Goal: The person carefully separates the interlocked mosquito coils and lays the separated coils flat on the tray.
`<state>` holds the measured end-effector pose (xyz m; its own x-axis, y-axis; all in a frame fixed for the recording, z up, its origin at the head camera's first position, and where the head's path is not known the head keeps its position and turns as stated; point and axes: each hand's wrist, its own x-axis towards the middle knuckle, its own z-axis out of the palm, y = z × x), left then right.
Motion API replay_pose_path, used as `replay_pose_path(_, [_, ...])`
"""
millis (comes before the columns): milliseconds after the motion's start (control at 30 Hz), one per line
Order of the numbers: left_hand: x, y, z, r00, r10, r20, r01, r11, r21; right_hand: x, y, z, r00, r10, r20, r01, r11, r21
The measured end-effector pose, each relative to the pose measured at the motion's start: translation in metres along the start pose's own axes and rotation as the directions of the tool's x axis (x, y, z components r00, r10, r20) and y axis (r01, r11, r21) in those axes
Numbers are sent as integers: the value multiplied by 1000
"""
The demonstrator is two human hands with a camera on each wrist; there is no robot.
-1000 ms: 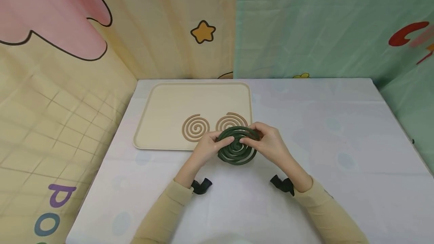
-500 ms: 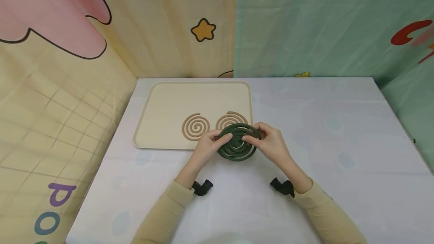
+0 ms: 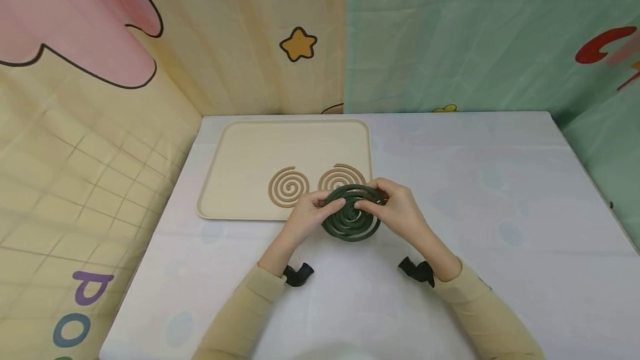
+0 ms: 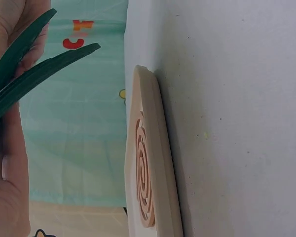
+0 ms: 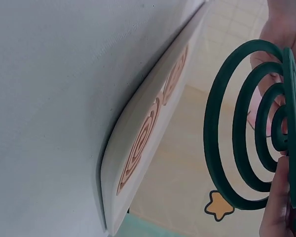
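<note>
Dark green mosquito coils (image 3: 351, 233) are held above the table, just in front of the tray's near right corner. My left hand (image 3: 305, 220) pinches their left side, its thumb lying on top. On the opposite side, my right hand (image 3: 402, 213) grips the rim between thumb and fingers. In the left wrist view the green coils (image 4: 39, 76) fan apart into two layers at one end. Rings of one green coil (image 5: 212, 133) spread away from the other layer in the right wrist view. The undersides and several fingertips are hidden.
A cream tray (image 3: 250, 149) lies at the back left of the table (image 3: 480, 210). Two brown coils sit on it: the left brown coil (image 3: 289, 188) shows whole, while the right brown coil (image 3: 342, 170) is partly covered by the green ones. Printed curtains (image 3: 440, 38) stand behind.
The green coils rose and tilted slightly half a second ago, then came back down a little. Both hands keep their hold, with small thumb shifts. Tray and brown coils stay put.
</note>
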<state>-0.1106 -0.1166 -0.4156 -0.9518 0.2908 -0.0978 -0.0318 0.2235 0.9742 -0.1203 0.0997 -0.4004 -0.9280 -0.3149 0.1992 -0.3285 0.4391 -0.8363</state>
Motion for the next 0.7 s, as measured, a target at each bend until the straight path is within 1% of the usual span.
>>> replay_pose_path(67, [1, -1, -3, 998, -43, 38, 44, 998, -47, 0, 0, 0, 999, -37, 5, 37, 999, -3])
replay_pose_path(100, [1, 0, -5, 996, -66, 62, 71, 995, -72, -1, 1, 0, 998, -70, 8, 70, 998, -5])
replay_pose_path(167, [2, 2, -8, 987, -113, 117, 127, 985, -119, -1, 1, 1, 987, -158, 19, 159, 987, -18])
replay_pose_path(200, [3, 3, -9, 981, -129, 146, 149, 979, -138, -2, 2, 2, 977, -211, 29, 211, 977, -25])
replay_pose_path(267, [4, 6, -12, 966, -164, 202, 196, 969, -152, -2, 2, 3, 948, -314, 50, 316, 948, -32])
replay_pose_path(333, [5, 8, -13, 950, -185, 251, 228, 962, -153, -3, 2, 4, 911, -408, 65, 411, 910, -51])
replay_pose_path(400, [6, 10, -14, 938, -200, 282, 249, 957, -148, -3, 2, 5, 874, -480, 78, 485, 872, -71])
replay_pose_path(467, [7, 12, -14, 929, -211, 303, 264, 954, -145, -3, 1, 5, 841, -535, 85, 541, 836, -95])
replay_pose_path(533, [7, 13, -13, 925, -211, 315, 270, 951, -154, -3, 0, 5, 817, -570, 91, 577, 809, -113])
replay_pose_path(600, [6, 15, -13, 925, -203, 320, 266, 949, -168, -3, -1, 5, 799, -595, 90, 602, 790, -120])
replay_pose_path(700, [5, 16, -12, 935, -175, 307, 243, 950, -198, -3, -2, 4, 786, -614, 69, 617, 776, -132])
